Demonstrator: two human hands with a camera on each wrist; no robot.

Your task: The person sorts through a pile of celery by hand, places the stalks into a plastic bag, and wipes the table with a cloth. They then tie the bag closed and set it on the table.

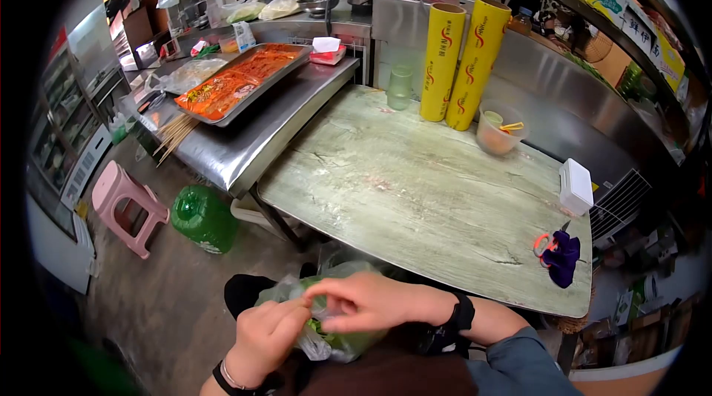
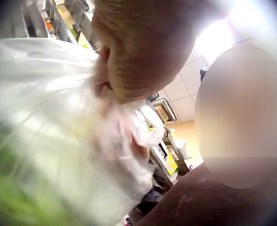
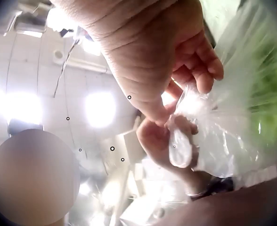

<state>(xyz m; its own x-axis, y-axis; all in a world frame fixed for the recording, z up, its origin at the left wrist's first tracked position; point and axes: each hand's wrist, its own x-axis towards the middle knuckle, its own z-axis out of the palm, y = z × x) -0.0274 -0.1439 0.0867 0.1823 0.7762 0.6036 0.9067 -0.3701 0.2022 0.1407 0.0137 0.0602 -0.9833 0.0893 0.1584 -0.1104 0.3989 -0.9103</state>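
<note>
A clear plastic bag (image 1: 348, 344) with green leafy vegetables (image 3: 270, 80) inside sits at the person's lap, below the table's front edge. The left hand (image 1: 271, 337) grips the gathered neck of the bag, and a loose twist of plastic sticks out beside its fingers in the right wrist view. Close against it, the right hand (image 1: 371, 303) pinches the plastic at the same neck between thumb and forefinger, its other fingers loosely curled. In the left wrist view the bag (image 2: 44, 80) is blurred and fills the left side.
The table (image 1: 356, 188) bears two yellow film rolls (image 1: 443, 62), a glass (image 1: 400, 87), a plastic tub (image 1: 500, 129), a white box (image 1: 575, 186) and orange-handled scissors (image 1: 544, 245) by purple cloth. Leftward are a metal tray (image 1: 245, 81) of red food, a pink stool (image 1: 130, 207) and a green container (image 1: 202, 218).
</note>
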